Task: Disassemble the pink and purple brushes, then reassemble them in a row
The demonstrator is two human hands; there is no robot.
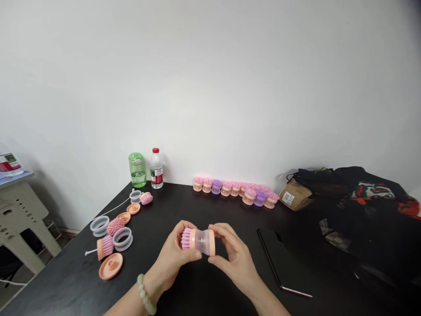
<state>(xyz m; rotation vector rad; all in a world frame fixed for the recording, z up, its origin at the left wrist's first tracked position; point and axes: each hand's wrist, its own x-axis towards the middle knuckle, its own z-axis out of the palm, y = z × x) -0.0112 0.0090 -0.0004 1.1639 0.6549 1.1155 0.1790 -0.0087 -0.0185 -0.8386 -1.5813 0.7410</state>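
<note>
Between my two hands, above the black table, a scrubber brush [201, 242] lies on its side, pink bristles to the left, a clear waisted ring in the middle, a peach cap at the right. My left hand [174, 250], with a bead bracelet at the wrist, is closed around the bristle end. Thumb and fingers of my right hand [233, 252] grip the peach cap end. Off to the left lie loose parts: a clear ring [123, 246], a peach disc [111, 266], a pink bristle head with a white stem [105, 247] and several others.
A row of pink and purple brushes [235, 189] stands along the wall. A green bottle [137, 170] and a red-capped water bottle [156, 170] stand at the back left. Rightward are a dark flat tablet-like object [287, 263], a brown paper package [295, 194] and dark cloth [371, 210].
</note>
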